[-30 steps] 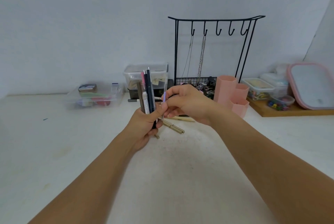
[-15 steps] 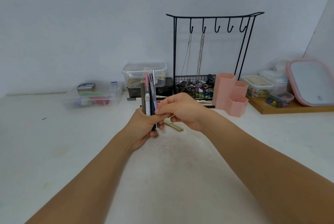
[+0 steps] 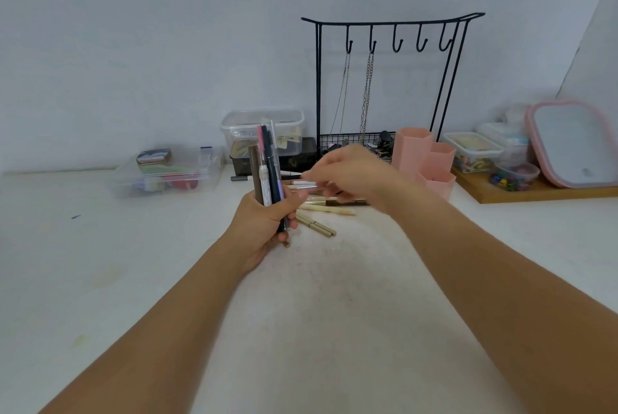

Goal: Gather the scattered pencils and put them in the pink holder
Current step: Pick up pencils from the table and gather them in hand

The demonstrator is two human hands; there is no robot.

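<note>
Fingers of the left hand (image 3: 264,223) are curled round an upright bundle of pencils (image 3: 267,173), their tips pointing up. Across the white surface (image 3: 100,246), the pink holder (image 3: 423,159) stands to the right and further back, well apart from that bundle and nearer the right hand (image 3: 347,173). That hand hangs blurred over the loose pencils (image 3: 326,209), which lie flat just beyond and right of the left hand, long axes running mostly left to right. Its fingers (image 3: 312,176) look loosely bent; whether they pinch anything I cannot tell. The next pick likely falls to the right hand, reaching down across those shafts.
</note>
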